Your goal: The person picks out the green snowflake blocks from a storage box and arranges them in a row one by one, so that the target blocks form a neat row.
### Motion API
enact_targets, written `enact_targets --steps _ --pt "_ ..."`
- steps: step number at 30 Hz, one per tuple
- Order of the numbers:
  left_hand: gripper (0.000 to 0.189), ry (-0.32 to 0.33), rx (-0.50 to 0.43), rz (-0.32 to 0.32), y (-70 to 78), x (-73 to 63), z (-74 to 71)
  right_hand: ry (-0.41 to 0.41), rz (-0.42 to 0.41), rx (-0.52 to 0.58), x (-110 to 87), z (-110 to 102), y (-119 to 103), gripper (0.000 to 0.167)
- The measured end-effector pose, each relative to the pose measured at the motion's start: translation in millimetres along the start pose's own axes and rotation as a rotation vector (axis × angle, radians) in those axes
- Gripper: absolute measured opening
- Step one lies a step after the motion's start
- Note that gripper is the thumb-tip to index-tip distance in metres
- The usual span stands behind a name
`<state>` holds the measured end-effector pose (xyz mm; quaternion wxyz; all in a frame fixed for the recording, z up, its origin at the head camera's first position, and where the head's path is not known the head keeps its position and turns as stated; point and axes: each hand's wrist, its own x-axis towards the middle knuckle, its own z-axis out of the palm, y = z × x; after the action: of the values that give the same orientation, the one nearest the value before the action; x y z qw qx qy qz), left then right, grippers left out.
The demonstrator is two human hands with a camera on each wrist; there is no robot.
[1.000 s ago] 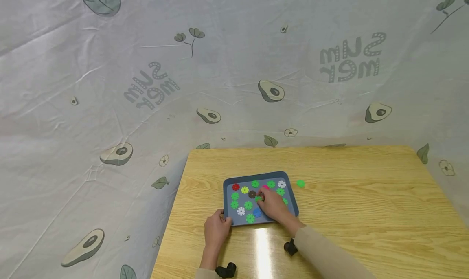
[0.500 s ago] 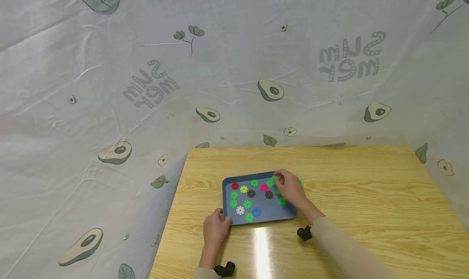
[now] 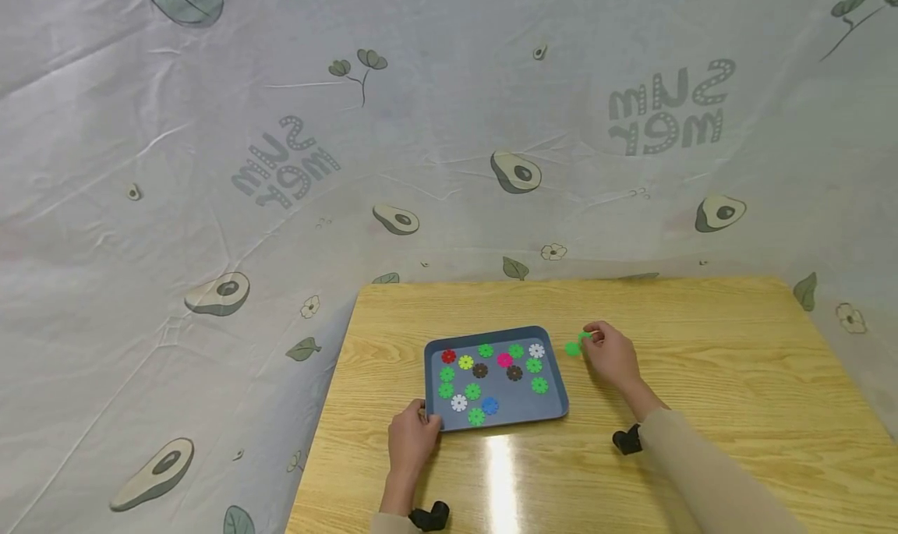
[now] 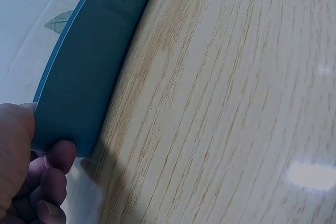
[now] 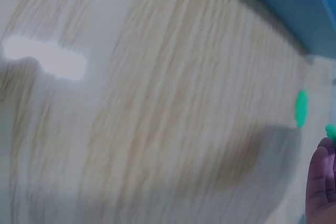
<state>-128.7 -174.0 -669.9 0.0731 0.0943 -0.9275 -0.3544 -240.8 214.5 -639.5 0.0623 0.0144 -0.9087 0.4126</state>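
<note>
My left hand grips the near left corner of a blue-grey tray; in the left wrist view its thumb and fingers pinch the tray wall. Right of the tray, my right hand pinches a green notched disc between thumb and fingertips. Just left of it another green disc lies on the table. Spread over the tray are several green discs, two white, two brown, a red, a yellow, a pink and a blue one.
The tray stands on a wood-grain table. Behind and to the left hangs a pale printed cloth that meets the table's back edge. A black wrist camera sits under the right forearm, and another beside the left.
My right hand has lifted a green disc out of the tray and carried it right, past the rim, to near the loose green disc. The left hand stays on the tray corner.
</note>
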Motion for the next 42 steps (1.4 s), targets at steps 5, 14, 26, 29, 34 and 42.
enact_targets --steps 5,14,26,29,34,42 --pt "0.026 0.0 -0.004 -0.01 0.3 -0.3 -0.9 -0.045 0.075 -0.01 0.2 -2.6 17.2 0.032" --pt "0.027 -0.005 -0.016 -0.023 1.7 -0.5 -1.1 -0.093 0.122 -0.033 3.8 3.3 32.8 0.033" --pt "0.027 -0.015 -0.005 -0.029 1.5 0.1 -0.3 -0.104 0.109 -0.073 4.5 5.2 29.3 0.028" --pt "0.027 -0.012 -0.012 -0.027 1.7 0.6 -0.3 -0.104 0.109 -0.084 4.2 4.4 27.4 0.028" --pt "0.027 -0.007 -0.007 -0.022 1.0 1.1 0.8 -0.094 0.104 -0.083 3.2 3.4 24.4 0.029" --pt "0.026 0.013 -0.009 -0.006 1.1 1.5 1.0 -0.046 0.077 -0.069 0.5 6.2 14.0 0.036"
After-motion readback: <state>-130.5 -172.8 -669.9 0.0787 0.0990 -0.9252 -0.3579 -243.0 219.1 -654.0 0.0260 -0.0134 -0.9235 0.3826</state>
